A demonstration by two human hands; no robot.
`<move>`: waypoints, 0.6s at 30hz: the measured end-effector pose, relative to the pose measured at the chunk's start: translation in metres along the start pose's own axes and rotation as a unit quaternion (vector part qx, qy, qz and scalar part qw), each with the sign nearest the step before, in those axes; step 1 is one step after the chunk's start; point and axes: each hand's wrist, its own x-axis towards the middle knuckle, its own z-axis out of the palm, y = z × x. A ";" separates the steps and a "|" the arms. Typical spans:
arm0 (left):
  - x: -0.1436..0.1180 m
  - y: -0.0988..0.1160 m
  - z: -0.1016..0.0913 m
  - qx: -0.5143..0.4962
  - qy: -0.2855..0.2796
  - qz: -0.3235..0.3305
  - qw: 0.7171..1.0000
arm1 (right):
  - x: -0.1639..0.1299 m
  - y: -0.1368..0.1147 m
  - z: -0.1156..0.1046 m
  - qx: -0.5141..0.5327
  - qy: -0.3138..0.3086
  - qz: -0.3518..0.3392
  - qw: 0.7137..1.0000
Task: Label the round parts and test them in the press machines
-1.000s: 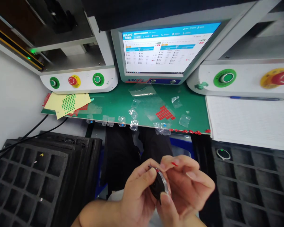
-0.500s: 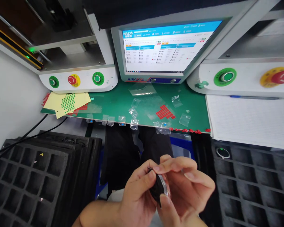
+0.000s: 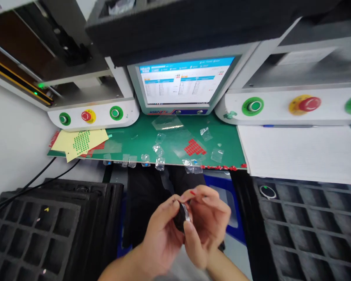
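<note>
Black, silver-rimmed round device [image 3: 179, 221], lower centre of frame: left hand [image 3: 163, 228] pinches it; right hand [image 3: 205, 224] half-curled, thumb against it, grip unclear; thin red sliver [image 3: 192, 192] on that hand.

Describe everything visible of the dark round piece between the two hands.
The dark round piece has a blackish face and a shiny, silvery rim; whether the rim is metal or plastic, I cannot tell. It is steeply tilted, face toward picture left, rim toward the right, on the near side of the green bench. The left hand holds it with the thumb at its upper edge; the right hand's thumb rests against the lower rim. Its far side is hidden.
</note>
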 end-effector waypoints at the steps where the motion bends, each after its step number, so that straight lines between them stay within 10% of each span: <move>1: 0.008 0.010 -0.001 0.042 0.005 0.022 0.999 | 0.003 0.005 -0.005 -0.013 0.005 0.010 1.000; 3: 0.030 0.037 -0.005 0.172 0.032 0.112 0.978 | 0.010 0.013 -0.015 -0.032 0.033 0.040 0.998; 5: 0.059 0.069 -0.011 0.347 0.111 0.241 0.899 | 0.017 0.019 -0.025 -0.028 0.072 0.097 0.992; 10: 0.128 0.132 -0.029 0.494 0.233 0.348 0.762 | 0.025 0.025 -0.039 0.018 0.123 0.235 0.964; 18: 0.154 0.142 -0.026 0.669 0.328 0.378 0.550 | 0.021 0.025 -0.054 0.017 0.153 0.311 0.938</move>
